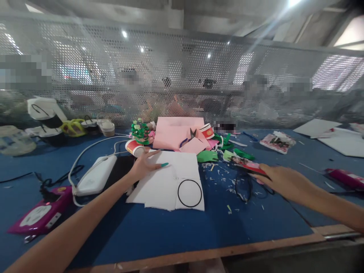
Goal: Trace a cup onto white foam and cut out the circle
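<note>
My left hand (142, 166) lies with fingers spread on stacked sheets of white paper (162, 189). A thin black ring (178, 194) rests on the lower right of the paper. On the right, my right hand (271, 178) grips a flat, red-and-pink patterned object (247, 164) by its end; its exact kind is unclear. Just beyond my left fingers, a red and white paper cup (134, 147) lies tipped over. Scissors (190, 138) with blue handles lie on pink paper (167, 131) behind the white sheets. Green paper pieces (207, 156) sit between the hands.
A white power bank (97, 176) and a purple power strip (42, 212) with cables lie at left. Paper scraps (224, 178) and a black cord (243, 195) are near my right hand. A perforated metal screen (176, 68) stands behind the blue table (170, 235).
</note>
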`<state>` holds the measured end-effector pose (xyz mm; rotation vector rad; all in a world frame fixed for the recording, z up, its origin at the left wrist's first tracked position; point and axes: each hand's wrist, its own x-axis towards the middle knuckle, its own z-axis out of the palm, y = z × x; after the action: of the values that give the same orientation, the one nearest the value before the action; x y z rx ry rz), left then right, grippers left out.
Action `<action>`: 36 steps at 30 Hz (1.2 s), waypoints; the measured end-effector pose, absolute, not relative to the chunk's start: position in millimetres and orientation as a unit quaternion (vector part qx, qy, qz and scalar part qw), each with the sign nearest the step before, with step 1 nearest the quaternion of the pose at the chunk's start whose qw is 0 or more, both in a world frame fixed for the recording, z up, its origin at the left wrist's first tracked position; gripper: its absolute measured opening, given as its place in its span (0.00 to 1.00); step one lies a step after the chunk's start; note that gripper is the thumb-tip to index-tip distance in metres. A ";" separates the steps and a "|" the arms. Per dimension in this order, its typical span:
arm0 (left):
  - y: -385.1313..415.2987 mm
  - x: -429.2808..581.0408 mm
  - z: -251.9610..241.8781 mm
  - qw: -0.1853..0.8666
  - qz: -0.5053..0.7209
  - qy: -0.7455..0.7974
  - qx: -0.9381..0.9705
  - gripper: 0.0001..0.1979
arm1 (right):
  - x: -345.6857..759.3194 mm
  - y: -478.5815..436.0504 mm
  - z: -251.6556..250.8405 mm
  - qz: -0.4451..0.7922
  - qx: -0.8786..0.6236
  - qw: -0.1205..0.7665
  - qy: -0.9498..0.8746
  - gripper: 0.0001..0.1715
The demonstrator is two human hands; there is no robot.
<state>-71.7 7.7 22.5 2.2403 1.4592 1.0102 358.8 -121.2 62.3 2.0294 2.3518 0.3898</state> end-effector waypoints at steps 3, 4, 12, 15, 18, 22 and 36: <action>2.5 -69.3 28.8 0.167 0.379 0.494 0.765 0.30 | 320.2 -110.8 60.2 0.079 0.685 -0.031 0.724 0.20; 0.4 -68.4 30.9 0.171 0.389 0.491 0.760 0.30 | 307.8 -104.6 59.8 0.061 0.698 -0.057 0.712 0.19; -9.8 -64.5 33.6 0.149 0.522 0.497 0.677 0.28 | 228.0 -57.4 56.2 0.072 0.681 -0.206 0.699 0.16; -10.1 -64.9 32.2 0.157 0.552 0.525 0.629 0.27 | 212.1 -50.1 63.9 0.058 0.648 -0.301 0.698 0.19; -10.3 -64.8 31.8 0.172 0.568 0.548 0.589 0.27 | 206.4 -47.5 68.9 -0.007 0.598 -0.391 0.700 0.23; -10.8 -63.4 30.8 0.174 0.590 0.545 0.570 0.28 | 207.6 -45.5 60.3 -0.192 0.514 -0.412 0.727 0.29; -10.9 -56.1 30.6 0.232 0.629 0.537 0.512 0.29 | 216.4 -33.9 40.3 -0.565 0.331 -0.425 0.625 0.19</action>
<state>-56.1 -10.9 30.6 1.4072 1.4751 1.7294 216.4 -33.9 40.3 1.4703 2.7752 -2.5093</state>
